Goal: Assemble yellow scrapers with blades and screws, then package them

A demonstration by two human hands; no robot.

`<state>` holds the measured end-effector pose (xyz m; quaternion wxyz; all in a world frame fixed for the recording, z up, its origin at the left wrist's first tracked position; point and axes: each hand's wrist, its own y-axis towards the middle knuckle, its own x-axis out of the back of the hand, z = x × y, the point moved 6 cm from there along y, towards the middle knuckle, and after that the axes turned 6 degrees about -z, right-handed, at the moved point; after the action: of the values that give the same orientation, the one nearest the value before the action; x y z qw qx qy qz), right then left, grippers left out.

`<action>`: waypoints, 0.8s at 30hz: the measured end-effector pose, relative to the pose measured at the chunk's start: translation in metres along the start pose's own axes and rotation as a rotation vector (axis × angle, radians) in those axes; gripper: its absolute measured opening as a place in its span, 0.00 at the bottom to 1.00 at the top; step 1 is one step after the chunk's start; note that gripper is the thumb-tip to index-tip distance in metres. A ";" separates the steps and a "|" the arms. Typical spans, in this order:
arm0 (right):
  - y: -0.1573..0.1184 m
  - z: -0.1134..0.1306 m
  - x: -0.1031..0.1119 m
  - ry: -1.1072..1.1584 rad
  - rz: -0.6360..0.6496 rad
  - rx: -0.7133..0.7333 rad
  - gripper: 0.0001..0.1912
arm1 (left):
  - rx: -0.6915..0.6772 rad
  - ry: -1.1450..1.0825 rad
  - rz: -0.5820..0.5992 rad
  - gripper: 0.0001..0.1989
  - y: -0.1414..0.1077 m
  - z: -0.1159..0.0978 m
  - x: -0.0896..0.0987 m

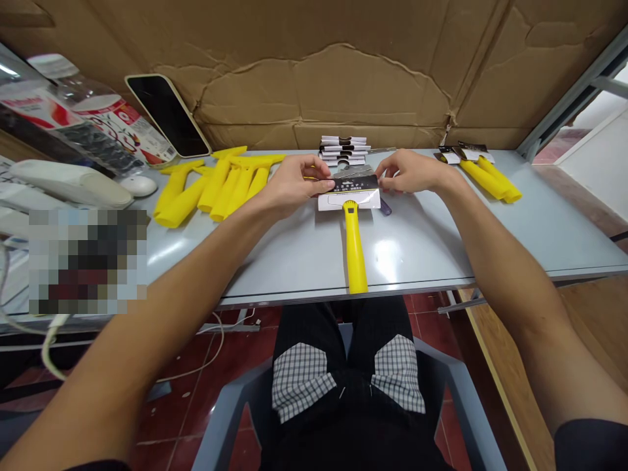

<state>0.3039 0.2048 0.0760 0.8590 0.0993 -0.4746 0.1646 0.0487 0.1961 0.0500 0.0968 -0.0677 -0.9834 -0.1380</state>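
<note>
A scraper with a yellow handle [356, 252] lies on the table before me, its handle end at the front edge. A black and white printed card sleeve [349, 193] covers its head. My left hand [305, 181] pinches the left end of the sleeve, thumb on the front. At the sleeve's right end, my right hand [409, 171] has its fingers curled in at the edge. Behind the sleeve is a stack of folded cards [344, 149]. A small dark purple object [385, 207] lies partly hidden beside the sleeve.
Several yellow handles [230, 190] are heaped on the left. Two carded yellow scrapers [483, 175] lie on the right. A phone [169, 114] leans on the cardboard wall [294, 72]; bottles [118, 121] and a white mouse [139, 186] are at the far left.
</note>
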 end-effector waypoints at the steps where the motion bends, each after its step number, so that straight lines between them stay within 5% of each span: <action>1: -0.002 0.002 -0.002 0.001 0.032 0.000 0.06 | -0.010 0.003 -0.010 0.14 0.001 -0.002 0.003; 7: 0.002 0.004 -0.011 -0.029 0.029 -0.014 0.14 | 0.037 -0.054 -0.025 0.16 0.006 0.003 0.012; 16: 0.013 -0.038 0.008 -0.188 -0.048 -0.103 0.11 | -0.031 0.040 0.012 0.14 -0.005 0.009 -0.018; 24: 0.004 -0.045 0.020 -0.188 -0.115 -0.202 0.10 | -0.159 0.199 -0.024 0.11 0.002 0.006 -0.026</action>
<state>0.3474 0.2269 0.0687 0.8244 0.0546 -0.5605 0.0564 0.0733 0.1963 0.0398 0.1865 -0.0495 -0.9556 -0.2228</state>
